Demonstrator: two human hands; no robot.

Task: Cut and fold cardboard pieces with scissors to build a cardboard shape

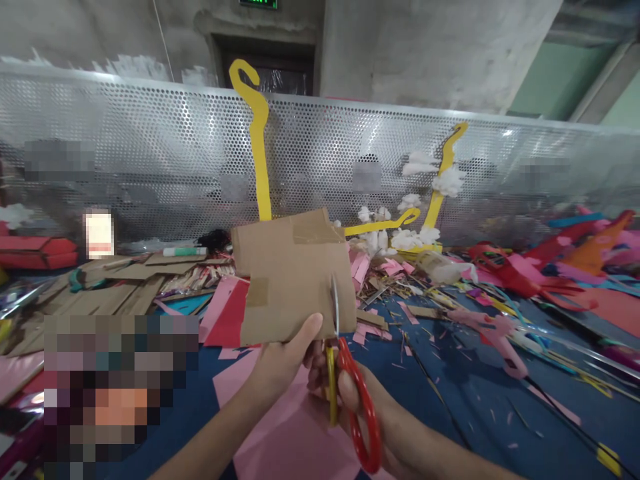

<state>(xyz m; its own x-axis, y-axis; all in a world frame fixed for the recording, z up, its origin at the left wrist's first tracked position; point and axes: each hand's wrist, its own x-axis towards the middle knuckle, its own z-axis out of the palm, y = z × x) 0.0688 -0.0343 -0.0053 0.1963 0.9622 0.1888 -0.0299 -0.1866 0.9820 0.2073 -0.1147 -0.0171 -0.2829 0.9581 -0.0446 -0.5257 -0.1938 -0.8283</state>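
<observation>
A brown cardboard piece (295, 280) with tape patches is held up in the middle of the view. My left hand (293, 353) grips its lower edge, thumb on the front face. My right hand (360, 393) is closed round scissors (367, 420) with a red handle and a yellowish one. One scissor blade lies over the front of the cardboard near its right side; the other blade is hidden. Below the cardboard lies a large pink sheet (280, 427), and red and pink paper (227, 317) shows at its left.
Yellow hooked shapes (260, 153) stand before a perforated metal panel (190, 133). At the right are a pink glue gun (495, 333), its cord, and paper scraps. Cardboard strips (115, 293) and a glue stick (185, 252) lie left.
</observation>
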